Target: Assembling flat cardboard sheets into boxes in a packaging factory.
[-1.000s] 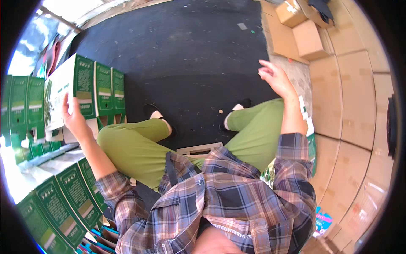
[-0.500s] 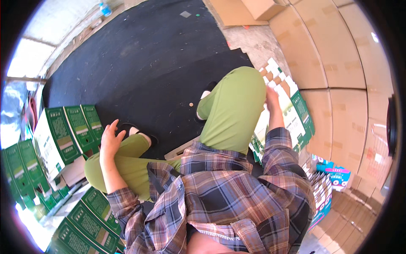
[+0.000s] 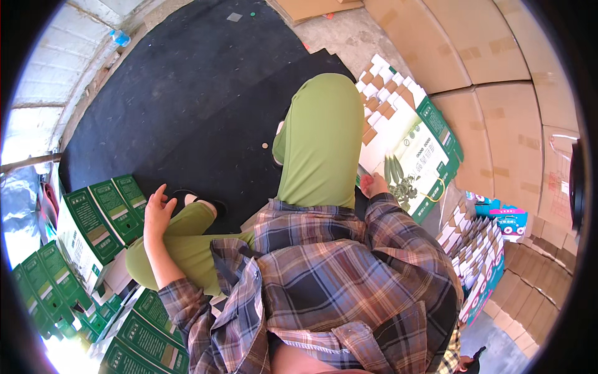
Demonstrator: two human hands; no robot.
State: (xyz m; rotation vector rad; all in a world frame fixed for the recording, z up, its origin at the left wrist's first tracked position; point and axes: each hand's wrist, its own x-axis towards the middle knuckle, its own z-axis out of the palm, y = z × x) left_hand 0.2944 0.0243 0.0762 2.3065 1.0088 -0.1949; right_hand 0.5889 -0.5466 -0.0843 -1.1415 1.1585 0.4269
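My left hand [image 3: 159, 215] is raised above my left knee with its fingers apart and holds nothing. Beside it, on the left, stand folded green and white printed cartons [image 3: 93, 218]. My right hand [image 3: 374, 185] is at the near left edge of a stack of flattened white and green cartons [image 3: 414, 153], next to my right thigh. Its fingers look curled at that edge, and I cannot make out what they hold. The top carton shows a green plant picture, and the stack's far edges form staggered white and brown steps.
Large brown boxes [image 3: 498, 124] are piled along the right. Behind my right arm stands a bundle of blue and pink cartons [image 3: 483, 283]. More green cartons [image 3: 140, 340] lie at the lower left. A black mat [image 3: 187, 81] covers the floor ahead. Part of another person [image 3: 464, 361] shows at the lower right.
My right hand has drawn back from the far side of the carton stack to its near left edge. The left hand stays raised, fingers apart. The view has shifted, showing more of the right side.
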